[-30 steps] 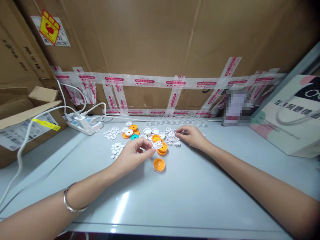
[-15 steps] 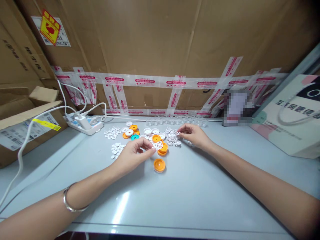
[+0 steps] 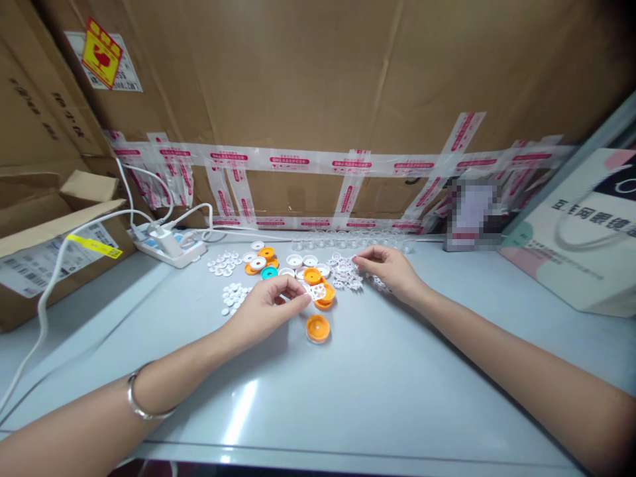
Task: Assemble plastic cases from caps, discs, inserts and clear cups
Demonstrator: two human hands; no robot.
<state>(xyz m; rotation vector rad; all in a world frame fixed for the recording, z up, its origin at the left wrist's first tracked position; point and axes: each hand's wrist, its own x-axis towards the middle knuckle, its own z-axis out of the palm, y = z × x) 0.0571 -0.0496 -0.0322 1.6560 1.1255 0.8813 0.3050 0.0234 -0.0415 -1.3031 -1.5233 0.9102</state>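
Taking the nearest orange cup as landmark, the left hand reaches in palm-inward beyond its left side, thumb and fingers pinching a white openwork piece above it, while the right hand, beyond its right, bends downward, fingertips drawn together at the white openwork pile.

Across the middle of the frame, a smooth, glossy tabletop is reflecting a white streak at lower left, orange cups are showing smooth plastic, a bracelet is gleaming like polished metal, and matt brown cardboard is filling the top.
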